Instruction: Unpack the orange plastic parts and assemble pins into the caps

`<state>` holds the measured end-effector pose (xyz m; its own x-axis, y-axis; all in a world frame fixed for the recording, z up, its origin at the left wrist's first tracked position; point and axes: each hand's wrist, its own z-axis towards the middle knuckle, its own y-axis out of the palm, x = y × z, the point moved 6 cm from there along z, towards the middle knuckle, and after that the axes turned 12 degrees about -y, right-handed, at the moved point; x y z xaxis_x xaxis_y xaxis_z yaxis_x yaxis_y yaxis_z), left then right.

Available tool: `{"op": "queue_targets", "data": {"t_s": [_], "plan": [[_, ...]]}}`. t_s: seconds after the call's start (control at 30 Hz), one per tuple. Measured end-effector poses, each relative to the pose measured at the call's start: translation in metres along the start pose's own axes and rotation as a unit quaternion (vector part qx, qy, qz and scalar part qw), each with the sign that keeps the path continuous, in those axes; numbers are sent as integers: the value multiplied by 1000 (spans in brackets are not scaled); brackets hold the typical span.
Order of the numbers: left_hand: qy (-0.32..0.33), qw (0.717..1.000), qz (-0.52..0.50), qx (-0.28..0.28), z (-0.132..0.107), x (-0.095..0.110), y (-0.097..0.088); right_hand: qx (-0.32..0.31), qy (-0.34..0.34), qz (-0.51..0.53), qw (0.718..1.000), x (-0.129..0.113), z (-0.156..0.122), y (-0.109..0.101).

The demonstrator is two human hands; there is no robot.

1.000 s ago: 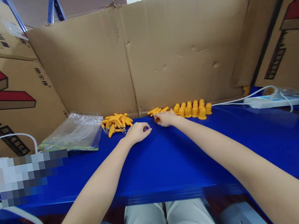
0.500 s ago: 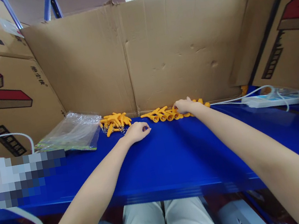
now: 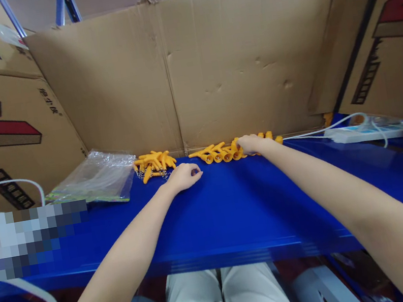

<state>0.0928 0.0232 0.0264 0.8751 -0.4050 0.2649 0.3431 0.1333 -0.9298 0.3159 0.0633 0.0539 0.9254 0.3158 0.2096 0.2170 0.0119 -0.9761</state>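
Reaching right hand (image 3: 250,144) among orange conical plastic cups (image 3: 228,157) at back of blue table (image 3: 216,215); cannot tell finger gap or anything held. Holding left hand (image 3: 183,176) loosely curled, seemingly empty, near orange branching pieces with metal chains (image 3: 154,162). Counting four cups mouth-forward; judging row part done, upright ones remaining

The right hand (image 3: 250,144) has moved rightward, uncovering a row of open-ended yellow pieces (image 3: 218,158).

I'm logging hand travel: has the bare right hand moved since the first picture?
Yes: the bare right hand has moved rightward, away from the vertical fold in the brown cardboard panel.
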Motion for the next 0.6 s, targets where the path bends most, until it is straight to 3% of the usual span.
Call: {"op": "queue_targets", "data": {"t_s": [0.43,0.6], "plan": [[1,1000,-2,3,-1,1,0,54,5,-3,999,-7,-4,13],[-2,1000,1,0,-1,1,-1,123,37,44,991,-5,-3,17]]}}
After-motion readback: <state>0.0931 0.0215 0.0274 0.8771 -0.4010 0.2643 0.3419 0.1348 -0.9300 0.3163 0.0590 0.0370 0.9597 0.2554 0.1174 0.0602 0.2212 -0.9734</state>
